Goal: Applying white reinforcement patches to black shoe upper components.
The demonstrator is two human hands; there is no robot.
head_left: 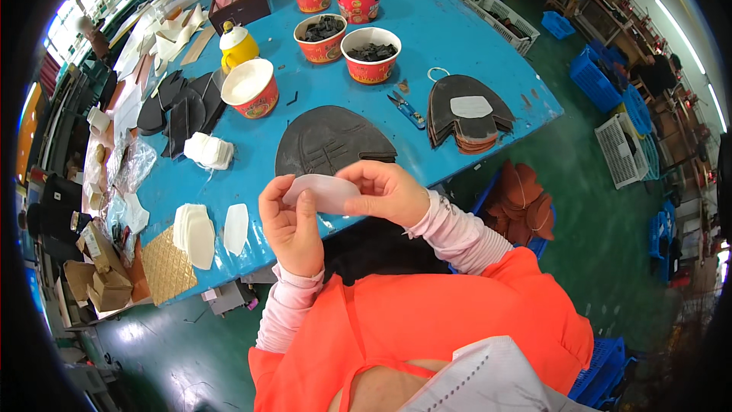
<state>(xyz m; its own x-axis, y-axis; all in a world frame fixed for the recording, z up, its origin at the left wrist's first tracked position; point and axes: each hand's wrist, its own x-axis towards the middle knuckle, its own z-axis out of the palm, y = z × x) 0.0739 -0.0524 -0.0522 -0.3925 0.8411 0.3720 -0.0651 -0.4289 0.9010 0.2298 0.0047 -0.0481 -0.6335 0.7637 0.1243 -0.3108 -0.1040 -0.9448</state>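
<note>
White, thin and oval, a small adhesive-like patch [324,191] is held just above the near edge of the blue tabletop [450,38]. Both hands pinch it: the left hand [292,225] grips its left end from below, the right hand [386,192] clamps the right end between thumb and fingers. Just beyond lies a dark shoe-upper piece [329,141], flat on the tabletop. To its right sit small scissors [406,108] and a stack of dark uppers [469,116] topped with a similar white patch. More white patches [197,233] are piled to the left. Judging from the grip, keeping the patch taut and handled only by its edges would help it stay flat and uncreased.
</note>
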